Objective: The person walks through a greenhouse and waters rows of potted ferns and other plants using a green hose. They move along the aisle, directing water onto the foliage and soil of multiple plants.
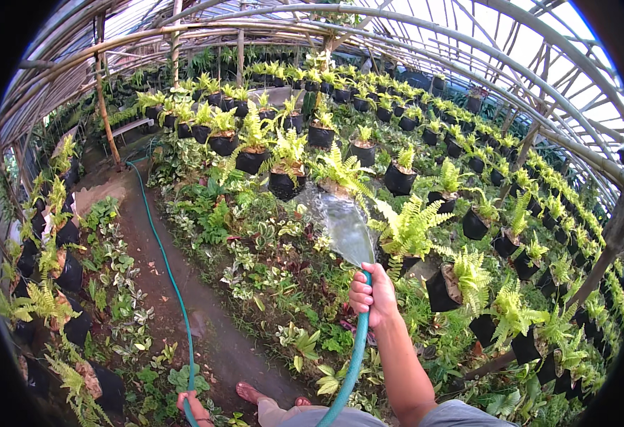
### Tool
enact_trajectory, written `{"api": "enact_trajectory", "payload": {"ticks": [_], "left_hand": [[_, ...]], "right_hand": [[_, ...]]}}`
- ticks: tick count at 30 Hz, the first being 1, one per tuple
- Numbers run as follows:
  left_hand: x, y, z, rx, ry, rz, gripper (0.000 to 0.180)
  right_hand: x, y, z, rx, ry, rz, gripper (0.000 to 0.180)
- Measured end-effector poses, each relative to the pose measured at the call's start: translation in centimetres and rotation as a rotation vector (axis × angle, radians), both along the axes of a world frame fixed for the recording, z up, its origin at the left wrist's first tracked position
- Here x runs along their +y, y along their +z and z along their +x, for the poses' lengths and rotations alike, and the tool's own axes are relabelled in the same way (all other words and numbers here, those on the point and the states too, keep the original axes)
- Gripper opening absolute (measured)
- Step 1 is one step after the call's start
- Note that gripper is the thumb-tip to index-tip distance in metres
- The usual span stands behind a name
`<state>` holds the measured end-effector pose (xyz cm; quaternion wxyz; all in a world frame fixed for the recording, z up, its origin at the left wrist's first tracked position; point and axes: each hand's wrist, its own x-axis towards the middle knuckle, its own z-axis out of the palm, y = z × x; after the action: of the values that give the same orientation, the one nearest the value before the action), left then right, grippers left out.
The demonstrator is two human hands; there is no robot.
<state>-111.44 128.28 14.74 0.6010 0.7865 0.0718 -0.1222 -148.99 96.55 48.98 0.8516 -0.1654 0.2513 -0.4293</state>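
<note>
A green garden hose [354, 359] runs up through my right hand [374, 295], whose fingers are wrapped round it near its open end. Water [347, 228] fans out from that end, away from me, onto a fern [342, 173] in a black grow bag. Low at the left, my left hand [194, 407] is closed round a farther length of the same hose, which trails off along the path. Just beyond my right hand stands a bright green fern [410, 229]. Another black grow bag [443, 290] with a fern tilts to its right.
Rows of ferns in black bags hang or stand ahead and to the right. More bagged ferns [70, 270] line the left side. A brown dirt path [162, 277] runs between leafy ground plants [255, 249]. Bamboo poles [107, 114] and arched bamboo [397, 21] frame the greenhouse.
</note>
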Motion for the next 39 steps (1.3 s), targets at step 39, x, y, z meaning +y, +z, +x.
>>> {"api": "enact_trajectory", "payload": {"ticks": [39], "left_hand": [[-0.4,4.8,-4.3,-0.189,-0.079,-0.138,0.034]], "right_hand": [[0.2,-0.6,-0.7,0.013,0.020,-0.015,0.032]]}}
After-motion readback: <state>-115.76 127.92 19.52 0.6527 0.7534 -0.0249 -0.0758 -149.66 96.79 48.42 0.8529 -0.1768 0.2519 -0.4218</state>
